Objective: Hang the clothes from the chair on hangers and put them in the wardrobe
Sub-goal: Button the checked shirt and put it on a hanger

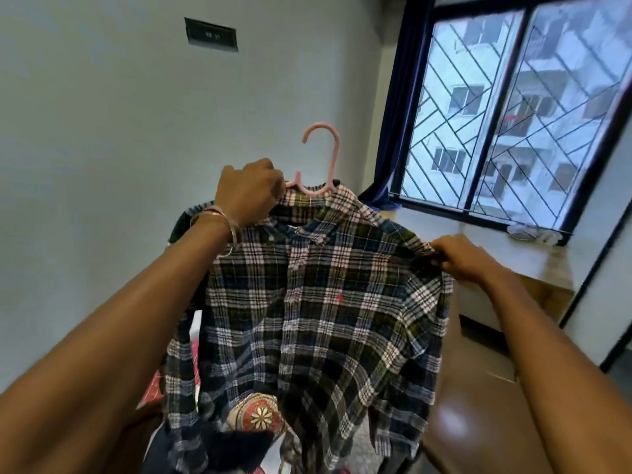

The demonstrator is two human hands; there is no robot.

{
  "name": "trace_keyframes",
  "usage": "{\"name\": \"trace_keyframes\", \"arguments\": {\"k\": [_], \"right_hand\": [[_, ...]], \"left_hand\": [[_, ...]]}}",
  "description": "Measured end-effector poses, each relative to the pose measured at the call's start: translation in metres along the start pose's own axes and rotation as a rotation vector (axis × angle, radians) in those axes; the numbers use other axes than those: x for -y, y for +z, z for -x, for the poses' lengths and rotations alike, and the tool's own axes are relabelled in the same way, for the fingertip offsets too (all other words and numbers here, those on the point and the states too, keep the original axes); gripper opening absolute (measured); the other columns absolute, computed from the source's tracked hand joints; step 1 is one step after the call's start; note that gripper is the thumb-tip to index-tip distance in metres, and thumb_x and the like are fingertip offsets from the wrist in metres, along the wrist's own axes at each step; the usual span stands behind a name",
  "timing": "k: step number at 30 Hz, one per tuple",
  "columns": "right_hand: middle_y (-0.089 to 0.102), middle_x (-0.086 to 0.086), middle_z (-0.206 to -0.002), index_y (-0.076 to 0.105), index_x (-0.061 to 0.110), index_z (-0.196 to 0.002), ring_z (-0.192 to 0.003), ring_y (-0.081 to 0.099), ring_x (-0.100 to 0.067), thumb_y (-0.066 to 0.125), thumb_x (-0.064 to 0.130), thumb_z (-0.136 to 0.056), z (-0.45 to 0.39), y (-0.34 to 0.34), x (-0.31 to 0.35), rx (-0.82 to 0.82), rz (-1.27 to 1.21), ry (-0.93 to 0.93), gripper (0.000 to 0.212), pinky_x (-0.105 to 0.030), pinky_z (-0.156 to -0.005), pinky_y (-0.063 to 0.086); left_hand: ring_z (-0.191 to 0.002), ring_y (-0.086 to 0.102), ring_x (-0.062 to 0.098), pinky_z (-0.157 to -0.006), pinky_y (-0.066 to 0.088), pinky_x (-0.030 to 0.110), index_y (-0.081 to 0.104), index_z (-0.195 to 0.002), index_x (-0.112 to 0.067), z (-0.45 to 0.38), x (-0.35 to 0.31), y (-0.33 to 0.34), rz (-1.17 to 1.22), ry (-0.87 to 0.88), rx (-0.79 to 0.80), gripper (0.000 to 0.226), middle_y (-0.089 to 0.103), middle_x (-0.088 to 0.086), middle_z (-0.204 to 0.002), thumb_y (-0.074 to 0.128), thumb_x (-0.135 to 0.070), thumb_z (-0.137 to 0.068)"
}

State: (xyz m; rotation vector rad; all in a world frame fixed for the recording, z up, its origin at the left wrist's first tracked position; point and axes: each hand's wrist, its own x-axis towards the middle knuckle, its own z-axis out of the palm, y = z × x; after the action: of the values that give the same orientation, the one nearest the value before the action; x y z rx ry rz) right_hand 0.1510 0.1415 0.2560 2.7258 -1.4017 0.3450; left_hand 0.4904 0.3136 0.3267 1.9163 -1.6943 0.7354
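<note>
Looks like the fitting step: one plaid shirt [318,302] is sitting on one pink hanger [321,155], held up in the air in front of the wall. The left hand [248,193] is gripping the collar and hanger shoulder together, and the right hand [458,256] is pinching the shirt's other shoulder, probably tugging it over the hanger end. Next it likely needs that shoulder squared up, then carrying to the wardrobe, which isn't showing here. Below, a pile of clothes [253,425] is waiting, at least two or three pieces, hard to count.
</note>
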Motion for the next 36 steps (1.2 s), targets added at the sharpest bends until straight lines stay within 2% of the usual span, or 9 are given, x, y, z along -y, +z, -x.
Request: {"name": "trace_keyframes", "arguments": {"k": [5, 8, 11, 18, 22, 24, 27, 32, 36], "right_hand": [[0.065, -0.006, -0.119, 0.058, 0.02, -0.124, -0.113, 0.057, -0.033, 0.05, -0.009, -0.076, 0.002, -0.029, 0.021, -0.409, -0.344, 0.123, 0.057, -0.053, -0.094, 0.045], [0.068, -0.004, -0.112, 0.06, 0.011, -0.12, -0.105, 0.063, -0.011, 0.047, -0.013, -0.08, 0.019, -0.045, 0.052, -0.7, -0.752, -0.128, 0.048, -0.025, -0.093, 0.05], [0.063, 0.009, -0.111, 0.056, 0.017, -0.126, -0.096, 0.059, 0.002, 0.068, 0.009, -0.088, 0.026, -0.052, 0.088, -0.573, -0.71, -0.328, 0.041, -0.001, -0.083, 0.04], [0.072, -0.008, -0.102, 0.07, 0.008, -0.113, -0.094, 0.064, -0.023, 0.062, -0.002, -0.084, 0.008, -0.037, 0.085, -0.67, -0.613, -0.139, 0.031, -0.037, -0.087, 0.051], [0.072, -0.006, -0.102, 0.071, 0.016, -0.109, -0.099, 0.064, -0.028, 0.064, 0.002, -0.084, -0.004, -0.036, 0.071, -0.59, -0.633, -0.044, 0.029, -0.051, -0.088, 0.051], [0.072, 0.001, -0.099, 0.07, 0.024, -0.102, -0.098, 0.064, -0.025, 0.064, 0.004, -0.086, -0.006, -0.034, 0.064, -0.541, -0.687, -0.019, 0.026, -0.054, -0.087, 0.051], [0.069, -0.001, -0.101, 0.065, 0.022, -0.105, -0.096, 0.064, -0.024, 0.063, 0.003, -0.089, -0.006, -0.036, 0.066, -0.344, -0.809, -0.024, 0.025, -0.052, -0.088, 0.052], [0.063, 0.001, -0.115, 0.056, 0.014, -0.128, -0.099, 0.058, -0.009, 0.053, -0.007, -0.089, -0.005, -0.044, 0.088, -0.135, -0.897, -0.16, 0.044, -0.015, -0.077, 0.046], [0.069, -0.006, -0.102, 0.064, 0.005, -0.112, -0.092, 0.063, -0.014, 0.055, 0.009, -0.095, -0.009, -0.032, 0.098, -0.3, -1.102, 0.013, 0.019, -0.026, -0.085, 0.051]], "left_hand": [[-0.092, 0.057, 0.03, -0.074, 0.028, 0.037, 0.066, -0.087, -0.021, -0.005, -0.017, -0.015, 0.013, -0.017, -0.052, 0.016, 0.057, 0.003, -0.104, 0.051, -0.015, -0.089], [-0.093, 0.057, 0.031, -0.07, 0.038, 0.036, 0.07, -0.089, -0.017, -0.006, -0.028, -0.018, 0.1, -0.031, -0.038, 0.016, 0.059, 0.006, -0.103, 0.053, -0.015, -0.087], [-0.087, 0.057, 0.033, -0.067, 0.043, 0.037, 0.072, -0.086, -0.011, -0.007, -0.041, -0.017, 0.198, -0.056, -0.061, 0.017, 0.062, 0.011, -0.095, 0.055, -0.012, -0.086], [-0.082, 0.062, 0.013, -0.068, 0.042, 0.023, 0.071, -0.105, -0.02, -0.001, -0.047, -0.026, 0.584, 0.032, -0.077, 0.021, 0.069, 0.001, -0.09, 0.063, -0.031, -0.09], [-0.096, 0.055, 0.011, -0.084, 0.043, 0.028, 0.057, -0.123, -0.028, 0.018, 0.002, -0.026, 0.425, -0.034, 0.245, 0.063, 0.06, -0.007, -0.105, 0.073, -0.057, -0.068], [-0.1, 0.055, 0.021, -0.081, 0.04, 0.031, 0.06, -0.11, -0.016, 0.027, 0.025, -0.015, 0.226, -0.085, 0.403, 0.04, 0.061, 0.001, -0.105, 0.075, -0.033, -0.077], [-0.096, 0.059, 0.031, -0.078, 0.044, 0.036, 0.062, -0.097, -0.01, 0.036, 0.034, 0.002, 0.245, -0.141, 0.283, 0.012, 0.066, 0.009, -0.1, 0.066, -0.017, -0.087], [-0.09, 0.058, 0.033, -0.076, 0.043, 0.038, 0.063, -0.095, -0.005, 0.031, 0.019, 0.004, 0.316, -0.133, 0.119, 0.007, 0.068, 0.015, -0.095, 0.059, -0.008, -0.09], [-0.091, 0.058, 0.032, -0.077, 0.046, 0.04, 0.06, -0.09, -0.011, 0.021, 0.027, 0.005, 0.349, -0.125, 0.161, 0.004, 0.066, 0.012, -0.093, 0.058, -0.008, -0.091]]}}
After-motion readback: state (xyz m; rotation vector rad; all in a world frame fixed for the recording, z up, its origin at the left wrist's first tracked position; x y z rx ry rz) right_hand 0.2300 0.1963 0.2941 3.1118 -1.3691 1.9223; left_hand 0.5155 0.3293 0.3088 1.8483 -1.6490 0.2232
